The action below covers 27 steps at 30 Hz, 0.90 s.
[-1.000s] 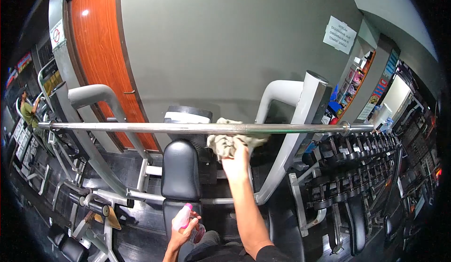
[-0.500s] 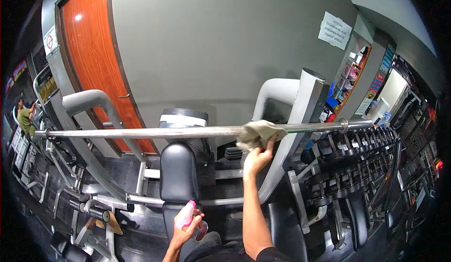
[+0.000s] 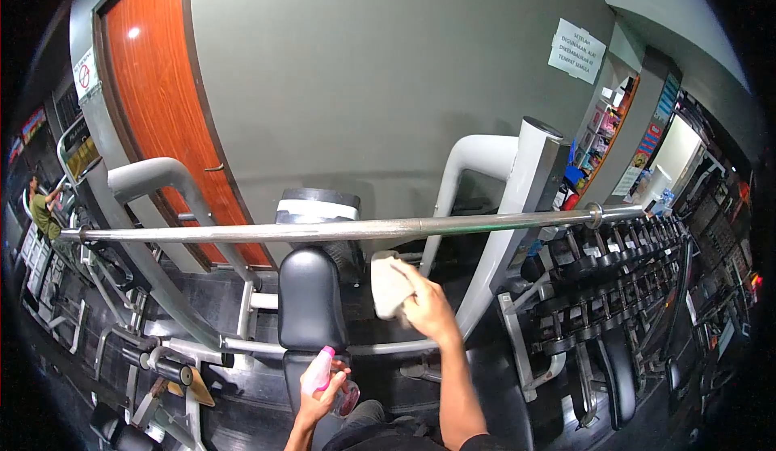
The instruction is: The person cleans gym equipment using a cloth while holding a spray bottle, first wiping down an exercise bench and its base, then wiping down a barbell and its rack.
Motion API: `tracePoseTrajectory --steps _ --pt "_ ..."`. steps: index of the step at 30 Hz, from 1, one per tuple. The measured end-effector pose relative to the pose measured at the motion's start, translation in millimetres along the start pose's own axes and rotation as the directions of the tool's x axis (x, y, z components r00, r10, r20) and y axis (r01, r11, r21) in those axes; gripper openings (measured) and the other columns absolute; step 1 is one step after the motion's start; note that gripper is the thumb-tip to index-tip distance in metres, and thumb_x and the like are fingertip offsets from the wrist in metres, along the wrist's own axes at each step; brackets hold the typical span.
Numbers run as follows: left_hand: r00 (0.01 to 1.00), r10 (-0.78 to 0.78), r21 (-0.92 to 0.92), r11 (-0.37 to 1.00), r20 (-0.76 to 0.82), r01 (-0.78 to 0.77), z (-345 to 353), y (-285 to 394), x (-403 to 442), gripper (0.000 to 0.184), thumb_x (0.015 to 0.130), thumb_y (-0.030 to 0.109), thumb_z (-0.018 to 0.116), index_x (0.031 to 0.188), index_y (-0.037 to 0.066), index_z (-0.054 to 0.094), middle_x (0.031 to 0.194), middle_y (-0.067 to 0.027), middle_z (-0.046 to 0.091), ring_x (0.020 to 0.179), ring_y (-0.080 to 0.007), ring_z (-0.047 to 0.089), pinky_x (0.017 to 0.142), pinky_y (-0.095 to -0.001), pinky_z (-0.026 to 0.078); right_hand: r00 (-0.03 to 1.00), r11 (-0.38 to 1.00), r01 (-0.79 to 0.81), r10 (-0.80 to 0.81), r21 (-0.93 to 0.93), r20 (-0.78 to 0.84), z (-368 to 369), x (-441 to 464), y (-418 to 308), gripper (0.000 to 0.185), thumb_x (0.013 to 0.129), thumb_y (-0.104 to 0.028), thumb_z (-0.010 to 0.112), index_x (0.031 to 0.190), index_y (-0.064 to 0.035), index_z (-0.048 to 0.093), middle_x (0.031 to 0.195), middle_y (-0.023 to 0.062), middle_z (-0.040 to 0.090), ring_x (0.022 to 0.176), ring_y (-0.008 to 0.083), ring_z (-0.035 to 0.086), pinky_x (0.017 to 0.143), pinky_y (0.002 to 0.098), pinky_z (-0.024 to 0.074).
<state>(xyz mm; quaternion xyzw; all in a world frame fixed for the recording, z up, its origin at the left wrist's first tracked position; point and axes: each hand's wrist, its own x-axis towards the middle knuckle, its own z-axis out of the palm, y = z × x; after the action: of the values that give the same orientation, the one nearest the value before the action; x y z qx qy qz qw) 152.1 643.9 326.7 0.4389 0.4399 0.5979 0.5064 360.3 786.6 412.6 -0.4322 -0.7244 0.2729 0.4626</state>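
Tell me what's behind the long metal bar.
Behind the metal bar, parts of the reddish-brown door, grey wall and a black-and-white block show. Whatever the bar itself covers can't be seen.

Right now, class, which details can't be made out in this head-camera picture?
All in the head view:
Pink-topped bottle: partly hidden by the left hand around it.
Cloth: blurred, and partly covered by the right hand.
Wooden door: upper corner cut off by the top edge.
Small sign beside it: wording too small.
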Motion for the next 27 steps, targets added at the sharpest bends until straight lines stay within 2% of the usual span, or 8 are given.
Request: tracePoseTrajectory --steps 4,10,13,14,18,22,24,27 --pt "1.0 -0.028 0.038 0.999 -0.007 0.029 -6 0 -1 0.02 0.084 -0.002 0.061 0.103 -0.005 0.054 0.088 -0.0126 0.064 0.065 -0.0121 0.06 0.058 -0.0253 0.05 0.967 0.967 -0.232 0.218 0.103 0.13 -54 1 -46 0.046 0.076 0.004 0.053 0.121 -0.0047 0.051 0.112 0.0158 0.063 0.105 0.0185 0.06 0.089 0.0295 0.0456" --pt "0.998 0.039 0.02 0.999 -0.042 -0.038 -10 -2 -3 0.021 0.084 -0.001 0.06 0.104 -0.005 0.053 0.087 -0.0131 0.064 0.064 -0.0127 0.06 0.058 -0.0261 0.05 0.951 0.956 0.269 -0.244 0.119 -0.192 -110 37 -39 0.046 0.062 0.014 0.051 0.104 0.0004 0.062 0.101 0.0107 0.061 0.098 0.0207 0.059 0.088 0.0278 0.0443" --pt "0.998 0.003 -0.024 1.0 -0.058 -0.005 -10 -1 -6 0.021 0.085 -0.001 0.061 0.104 -0.004 0.053 0.088 -0.0129 0.064 0.065 -0.013 0.06 0.058 -0.0267 0.051 0.95 0.956 0.249 -0.272 -0.151 -0.153 -107 72 -9 0.04 0.07 0.01 0.046 0.105 -0.0002 0.063 0.106 0.014 0.06 0.1 0.0263 0.059 0.088 0.0339 0.0445" --pt "0.998 0.005 -0.021 1.0 -0.058 -0.006 -10 0 -7 0.021 0.085 -0.001 0.061 0.104 -0.004 0.053 0.088 -0.0129 0.064 0.065 -0.013 0.06 0.058 -0.0267 0.051 0.966 0.836 0.212 -0.258 -0.506 -0.023 -99 77 1 0.041 0.073 0.006 0.047 0.11 -0.003 0.062 0.109 0.0145 0.059 0.105 0.0307 0.055 0.093 0.0385 0.041" --pt "0.998 -0.041 -0.019 0.999 -0.039 0.04 -14 0 -7 0.021 0.085 0.0 0.061 0.103 -0.004 0.053 0.089 -0.0126 0.063 0.069 -0.0134 0.06 0.058 -0.0272 0.052 0.948 0.759 0.279 -0.315 -0.589 0.042 -93 60 -5 0.05 0.073 0.001 0.049 0.121 -0.0056 0.055 0.124 0.0191 0.05 0.12 0.0362 0.043 0.102 0.0438 0.0329" --pt "0.998 -0.014 -0.007 1.0 -0.058 0.014 -10 -2 -5 0.02 0.084 0.0 0.061 0.103 -0.004 0.054 0.089 -0.0128 0.064 0.069 -0.0135 0.061 0.059 -0.0268 0.052 0.957 0.77 0.266 -0.284 -0.58 0.061 -99 52 -16 0.058 0.071 -0.022 0.067 0.125 -0.0095 0.053 0.133 0.0237 0.037 0.122 0.04 0.037 0.102 0.0464 0.0329" --pt "0.998 0.011 0.005 1.0 -0.062 -0.011 -7 -3 -5 0.02 0.084 0.0 0.061 0.103 -0.004 0.054 0.088 -0.0128 0.064 0.069 -0.0135 0.061 0.059 -0.0268 0.052 0.996 0.769 -0.038 -0.024 -0.638 -0.088 -89 49 -38 0.066 0.071 -0.044 0.072 0.125 -0.0136 0.052 0.129 0.0203 0.036 0.129 0.0438 0.027 0.109 0.0544 0.0224" --pt "0.998 -0.001 -0.017 1.0 -0.063 0.0 -3 -2 -3 0.021 0.084 -0.001 0.062 0.104 -0.005 0.054 0.088 -0.014 0.065 0.07 -0.0142 0.062 0.059 -0.0271 0.052 0.977 0.721 0.034 -0.17 -0.692 -0.129 -74 58 -33 0.067 0.071 -0.055 0.067 0.121 -0.0121 0.055 0.133 0.0202 0.035 0.13 0.0402 0.024 0.106 0.0547 0.0255"
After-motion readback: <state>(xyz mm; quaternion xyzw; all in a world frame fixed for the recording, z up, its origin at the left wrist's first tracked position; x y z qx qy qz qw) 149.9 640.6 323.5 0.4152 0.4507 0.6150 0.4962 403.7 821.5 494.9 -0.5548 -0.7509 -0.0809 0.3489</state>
